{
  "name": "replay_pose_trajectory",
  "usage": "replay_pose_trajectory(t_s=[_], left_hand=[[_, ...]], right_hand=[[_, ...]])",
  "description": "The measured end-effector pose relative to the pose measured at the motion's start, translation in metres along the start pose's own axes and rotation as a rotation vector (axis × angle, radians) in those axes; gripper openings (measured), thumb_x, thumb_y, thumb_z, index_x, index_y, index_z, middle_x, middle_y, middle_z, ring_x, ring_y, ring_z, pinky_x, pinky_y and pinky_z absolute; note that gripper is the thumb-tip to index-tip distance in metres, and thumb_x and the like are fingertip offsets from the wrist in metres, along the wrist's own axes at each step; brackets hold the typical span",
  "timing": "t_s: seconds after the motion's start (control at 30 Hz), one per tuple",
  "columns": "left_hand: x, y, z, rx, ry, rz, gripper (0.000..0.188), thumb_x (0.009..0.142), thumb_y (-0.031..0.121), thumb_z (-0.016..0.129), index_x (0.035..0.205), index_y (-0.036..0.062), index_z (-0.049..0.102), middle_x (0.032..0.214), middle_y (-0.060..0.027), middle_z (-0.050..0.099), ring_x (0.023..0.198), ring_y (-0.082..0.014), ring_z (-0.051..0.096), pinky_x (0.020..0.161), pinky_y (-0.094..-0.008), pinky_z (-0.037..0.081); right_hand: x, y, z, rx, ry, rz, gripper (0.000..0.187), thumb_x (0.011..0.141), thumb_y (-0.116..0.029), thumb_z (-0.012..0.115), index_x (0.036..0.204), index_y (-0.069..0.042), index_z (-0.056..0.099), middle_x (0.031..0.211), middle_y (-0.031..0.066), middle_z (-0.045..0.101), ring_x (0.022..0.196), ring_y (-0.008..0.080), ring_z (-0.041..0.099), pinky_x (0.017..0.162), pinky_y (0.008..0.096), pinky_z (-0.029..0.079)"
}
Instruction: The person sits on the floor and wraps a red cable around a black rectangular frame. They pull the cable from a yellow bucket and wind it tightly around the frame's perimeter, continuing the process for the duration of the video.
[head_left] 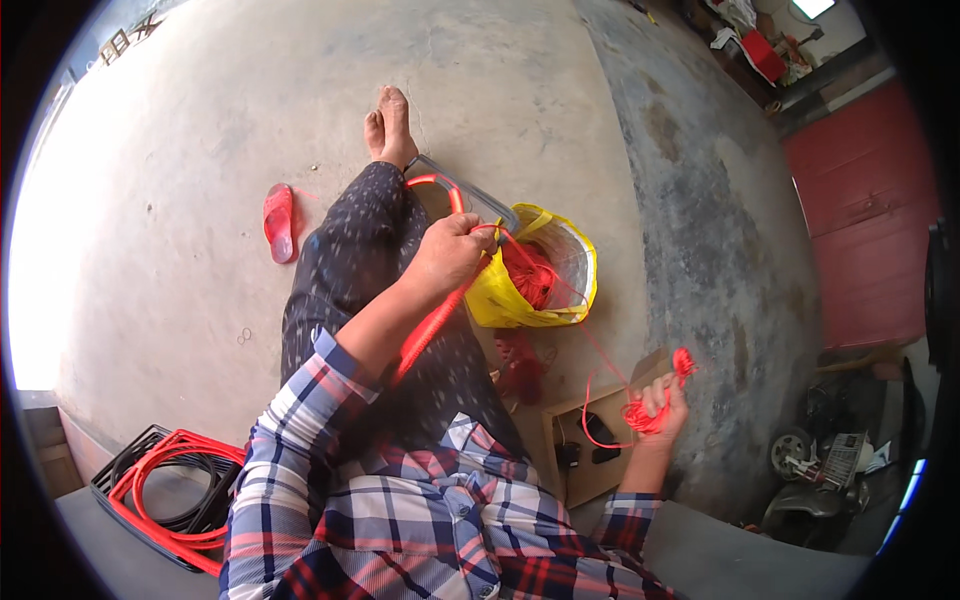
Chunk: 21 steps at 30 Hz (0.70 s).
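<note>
My left hand [450, 252] is closed round a curved frame near my knee. Part of this frame is a bare grey bar [465, 190], and the rest is a bright red tube [428, 330] that looks wrapped in cord. A thin red cord [600, 350] runs from beside the left fingers across to my right hand [660, 408], held out low to the right. That hand is closed on a bundle of red cord [645, 418], with one tuft sticking out above the fist. Between the hands, a yellow bag [490, 300] stands open with a red cord ball [530, 278] inside.
A cardboard box [605, 480] with dark items sits below my right hand. At lower left lies a black frame [108, 478] with red and black loops. A red slipper [280, 222] rests on the concrete floor. Past the right side are a red door [865, 225] and a wheeled machine [815, 470].
</note>
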<state>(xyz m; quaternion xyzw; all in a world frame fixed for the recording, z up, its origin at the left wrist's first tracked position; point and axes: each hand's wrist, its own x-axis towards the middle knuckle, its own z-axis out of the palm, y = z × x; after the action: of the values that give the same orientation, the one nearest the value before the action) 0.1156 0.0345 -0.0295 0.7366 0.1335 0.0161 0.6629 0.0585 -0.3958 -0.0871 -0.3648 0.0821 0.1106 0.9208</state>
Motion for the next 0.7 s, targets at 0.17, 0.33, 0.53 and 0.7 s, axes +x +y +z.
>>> replay_pose_trajectory(t_s=[0.17, 0.33, 0.53, 0.7], left_hand=[[-0.015, 0.031, 0.004, 0.233, -0.053, -0.058, 0.021, 0.094, 0.02, 0.064, 0.084, 0.0026, 0.061, 0.074, -0.0001, 0.058, 0.068, -0.0088, 0.051, 0.062, -0.0277, 0.044], [-0.014, 0.024, -0.005, 0.147, -0.027, -0.143, 0.017, 0.093, 0.019, 0.063, 0.09, 0.0033, 0.06, 0.076, -0.0005, 0.058, 0.068, -0.0086, 0.053, 0.062, -0.0261, 0.045], [-0.008, 0.003, -0.008, 0.082, -0.089, -0.08, 0.008, 0.091, 0.012, 0.061, 0.091, 0.0034, 0.061, 0.077, 0.0009, 0.059, 0.067, -0.0079, 0.052, 0.06, -0.0243, 0.043], [-0.01, 0.015, -0.005, -0.068, -0.137, -0.234, 0.007, 0.092, 0.011, 0.061, 0.094, 0.0044, 0.064, 0.075, 0.0016, 0.059, 0.058, -0.0055, 0.049, 0.053, -0.0212, 0.038]], right_hand=[[-0.021, 0.07, -0.078, -0.214, 0.567, 0.247, 0.028, 0.097, -0.026, 0.056, 0.074, -0.018, 0.042, 0.054, -0.0061, 0.03, 0.043, 0.0097, 0.034, 0.047, 0.0347, 0.039], [-0.003, 0.136, -0.023, -0.346, 0.368, 0.217, 0.008, 0.095, -0.018, 0.059, 0.097, -0.01, 0.058, 0.068, -0.0021, 0.048, 0.055, 0.0095, 0.045, 0.054, 0.0289, 0.042], [0.058, 0.15, 0.141, -0.22, -0.163, 0.134, 0.024, 0.101, -0.021, 0.052, 0.119, -0.006, 0.055, 0.075, 0.0043, 0.055, 0.063, 0.0122, 0.051, 0.063, 0.0273, 0.045], [0.082, 0.159, 0.195, -0.239, -0.274, 0.356, 0.021, 0.101, -0.029, 0.052, 0.104, -0.008, 0.056, 0.069, 0.005, 0.054, 0.057, 0.0137, 0.05, 0.057, 0.0283, 0.043]])
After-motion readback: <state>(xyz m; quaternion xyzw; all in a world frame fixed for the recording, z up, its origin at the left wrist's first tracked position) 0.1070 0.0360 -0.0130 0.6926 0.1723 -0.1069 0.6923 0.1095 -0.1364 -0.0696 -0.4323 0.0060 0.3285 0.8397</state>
